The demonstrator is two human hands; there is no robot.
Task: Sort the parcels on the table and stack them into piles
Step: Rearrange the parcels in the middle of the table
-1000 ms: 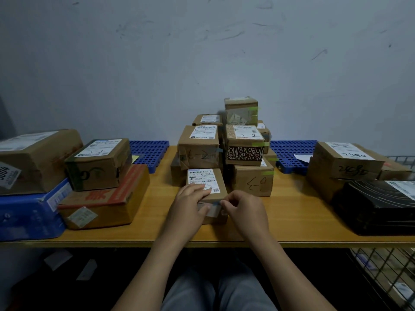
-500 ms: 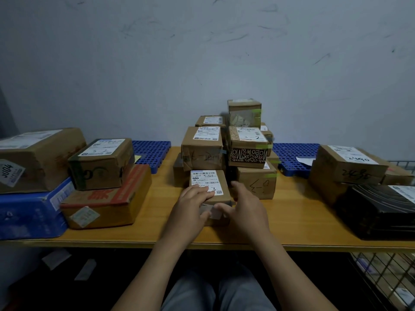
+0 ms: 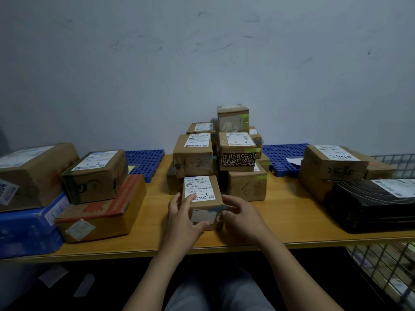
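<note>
Left hand [image 3: 182,217], right hand [image 3: 243,217] grip one parcel [image 3: 202,187].

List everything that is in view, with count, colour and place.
small box: one, brown, front centre of table
centre pile: about eight boxes, brown, behind it
left pile: three boxes, brown, table's left
blue parcel: one, blue, under the leftmost box
mats: two, blue, by the wall
right boxes: at least two, brown, table's right
black parcel: one, black, front right
table: one, yellow-brown, across the view
wire cage: one, grey, lower right
left hand: one, gripping small box
right hand: one, gripping small box
</note>
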